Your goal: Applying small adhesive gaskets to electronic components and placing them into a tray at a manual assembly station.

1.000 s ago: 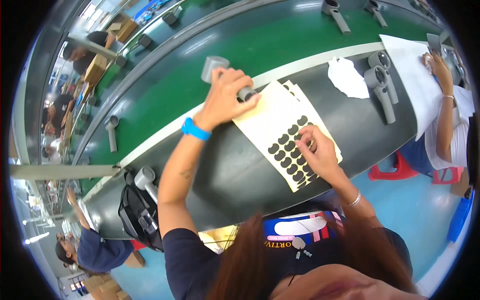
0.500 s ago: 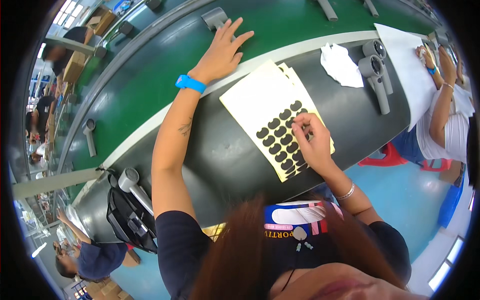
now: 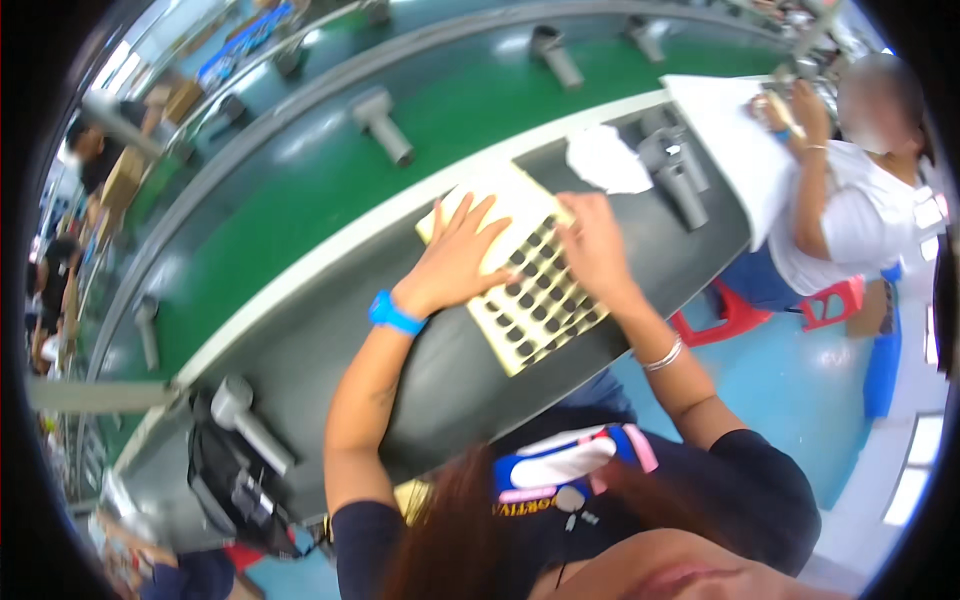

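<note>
Sticker sheet (image 3: 518,205) under my left hand (image 3: 457,255), fingers spread.
My right hand (image 3: 592,245) bunches over its right side; whether it pinches anything, I can't tell. A grey gadget (image 3: 382,125) lies beyond my left.

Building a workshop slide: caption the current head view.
Left hand spread over a pale sheet dotted with dark shapes, right hand at its right edge, beside a green belt.
</note>
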### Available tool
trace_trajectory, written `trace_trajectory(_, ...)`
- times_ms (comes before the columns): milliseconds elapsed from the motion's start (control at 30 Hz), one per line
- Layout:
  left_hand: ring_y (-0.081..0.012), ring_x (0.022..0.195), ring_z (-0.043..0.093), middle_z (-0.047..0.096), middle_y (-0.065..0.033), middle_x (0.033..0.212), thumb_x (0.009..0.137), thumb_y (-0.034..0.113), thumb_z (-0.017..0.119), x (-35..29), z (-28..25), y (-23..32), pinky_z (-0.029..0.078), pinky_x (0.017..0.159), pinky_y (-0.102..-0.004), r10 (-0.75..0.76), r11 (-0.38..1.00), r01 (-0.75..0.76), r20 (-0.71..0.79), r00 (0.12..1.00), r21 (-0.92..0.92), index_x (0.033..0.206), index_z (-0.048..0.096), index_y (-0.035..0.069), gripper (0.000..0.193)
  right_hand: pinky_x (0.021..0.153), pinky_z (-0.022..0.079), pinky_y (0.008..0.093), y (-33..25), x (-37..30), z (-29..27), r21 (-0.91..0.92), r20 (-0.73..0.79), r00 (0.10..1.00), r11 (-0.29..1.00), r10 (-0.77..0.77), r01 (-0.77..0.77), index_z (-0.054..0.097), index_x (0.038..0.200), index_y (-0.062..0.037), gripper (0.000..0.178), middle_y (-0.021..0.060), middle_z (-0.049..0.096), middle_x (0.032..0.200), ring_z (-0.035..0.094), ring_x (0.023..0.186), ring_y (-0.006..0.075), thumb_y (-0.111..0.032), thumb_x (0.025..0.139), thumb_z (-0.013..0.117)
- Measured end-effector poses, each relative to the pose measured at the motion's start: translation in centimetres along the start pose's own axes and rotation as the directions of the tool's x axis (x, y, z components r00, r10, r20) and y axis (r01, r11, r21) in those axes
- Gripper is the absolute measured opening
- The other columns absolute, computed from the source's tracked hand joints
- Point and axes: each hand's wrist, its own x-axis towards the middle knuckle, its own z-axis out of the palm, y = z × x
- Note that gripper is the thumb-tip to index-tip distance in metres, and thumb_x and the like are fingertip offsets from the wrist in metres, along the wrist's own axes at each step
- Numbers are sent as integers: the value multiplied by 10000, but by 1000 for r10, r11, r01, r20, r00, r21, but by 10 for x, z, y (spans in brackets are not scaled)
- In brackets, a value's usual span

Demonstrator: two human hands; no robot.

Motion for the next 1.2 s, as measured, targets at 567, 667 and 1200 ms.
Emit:
trace_trajectory(567, -354, 1424, 136, 248, -115, 1521, 779, 569, 622, -1, -8, -9, -8, 1124, -585, 76, 996, -74, 54, 996, -43, 1381, 435, 158, 752, 691, 482, 369, 16, 13, -4, 90, 256, 944, 967, 207, -236, 575, 857, -38, 101, 103, 551, 851, 599, 782, 276, -67, 805, 657)
trace_trajectory(667, -348, 1422, 142, 257, -108, 1518, 767, 584, 620, -1, -8, -8, 1, 1124, -591, 68, 996, -65, 52, 996, -53, 1372, 445, 161, 759, 682, 479, 357, 16, 10, -7, 63, 304, 932, 972, 197, -226, 576, 864, -41, 113, 97, 546, 844, 596, 772, 260, -57, 797, 666)
trace_trajectory(1200, -332, 1431, 135, 243, -98, 1529, 756, 446, 694, -3, -13, -5, -13, 1130, -568, 48, 997, -43, 72, 996, -68, 1389, 426, 186, 735, 661, 460, 320, 12, 6, -6, 113, 281, 939, 965, 197, -236, 582, 837, -26, 73, 83, 523, 814, 558, 714, 217, -30, 808, 649)
